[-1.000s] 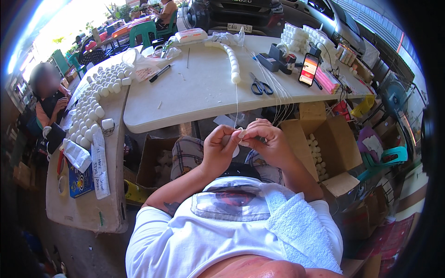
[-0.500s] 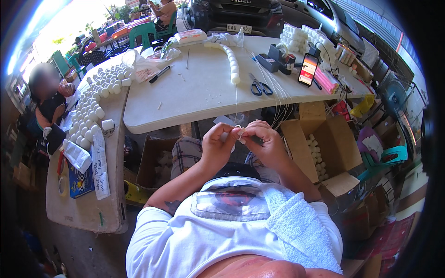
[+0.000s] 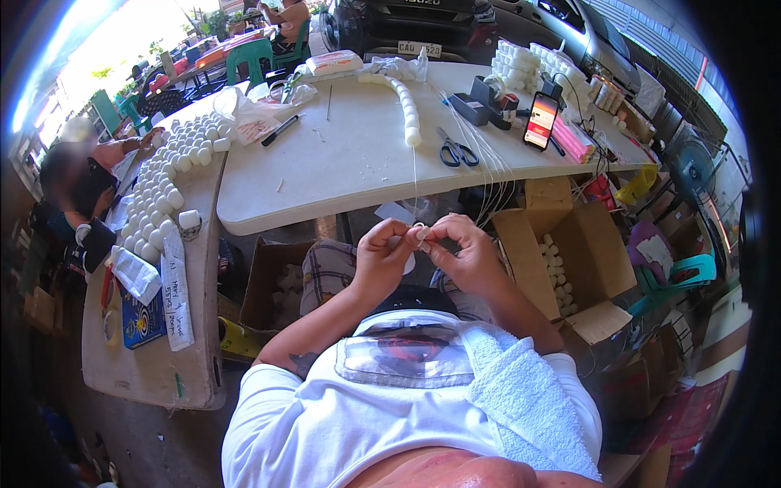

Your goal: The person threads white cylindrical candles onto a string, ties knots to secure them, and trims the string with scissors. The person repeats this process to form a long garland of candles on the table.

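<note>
My left hand point(image 3: 381, 262) and my right hand point(image 3: 465, 250) meet in front of my chest, just below the table edge. Between their fingertips they pinch one small white piece point(image 3: 422, 235). A thin pale thread point(image 3: 415, 175) runs from it up over the white table point(image 3: 342, 175) to a string of white round pieces point(image 3: 403, 110) curving across the tabletop. Black-handled scissors point(image 3: 456, 150) lie to the right of that string.
An open cardboard box point(image 3: 569, 260) with small white pieces stands at my right, another box point(image 3: 272, 281) under the table at my left. A second table point(image 3: 154, 358) on the left carries rows of white round pieces point(image 3: 167, 183). A phone point(image 3: 543, 120), a black marker point(image 3: 280, 130) and another seated person point(image 3: 77, 191) are nearby.
My hands have stayed together at the same spot; the fingers have shifted slightly around the small white piece. Nothing else has visibly moved.
</note>
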`<action>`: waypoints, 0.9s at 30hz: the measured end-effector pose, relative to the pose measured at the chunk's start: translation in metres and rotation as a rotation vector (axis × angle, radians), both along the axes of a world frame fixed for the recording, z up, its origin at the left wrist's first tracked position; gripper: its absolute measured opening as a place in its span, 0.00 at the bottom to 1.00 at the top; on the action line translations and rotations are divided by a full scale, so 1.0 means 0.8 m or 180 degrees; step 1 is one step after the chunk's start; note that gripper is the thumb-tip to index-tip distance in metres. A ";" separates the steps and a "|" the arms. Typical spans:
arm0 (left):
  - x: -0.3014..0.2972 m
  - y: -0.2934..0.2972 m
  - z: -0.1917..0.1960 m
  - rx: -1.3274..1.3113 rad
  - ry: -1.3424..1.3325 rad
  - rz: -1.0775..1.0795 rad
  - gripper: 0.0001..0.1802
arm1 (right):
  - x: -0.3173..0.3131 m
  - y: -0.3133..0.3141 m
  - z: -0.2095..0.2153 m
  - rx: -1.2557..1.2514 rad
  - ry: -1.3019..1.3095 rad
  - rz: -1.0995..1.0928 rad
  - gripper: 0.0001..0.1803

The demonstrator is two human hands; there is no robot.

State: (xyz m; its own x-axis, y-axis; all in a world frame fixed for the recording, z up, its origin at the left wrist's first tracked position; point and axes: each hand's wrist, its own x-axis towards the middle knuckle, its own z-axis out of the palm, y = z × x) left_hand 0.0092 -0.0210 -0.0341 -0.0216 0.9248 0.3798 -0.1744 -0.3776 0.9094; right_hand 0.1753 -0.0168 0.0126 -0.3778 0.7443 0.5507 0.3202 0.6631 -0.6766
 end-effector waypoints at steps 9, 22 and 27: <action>0.004 -0.005 0.006 0.1719 0.1868 0.0910 0.06 | -0.002 -0.002 -0.008 0.0114 0.0097 -0.0506 0.06; 0.002 0.002 0.010 0.2091 0.2201 0.1139 0.09 | 0.002 0.006 -0.017 0.0400 0.0050 -0.0507 0.06; -0.003 0.002 0.020 0.1732 0.1723 0.0748 0.07 | 0.010 0.007 -0.018 -0.0336 0.0274 -0.0328 0.05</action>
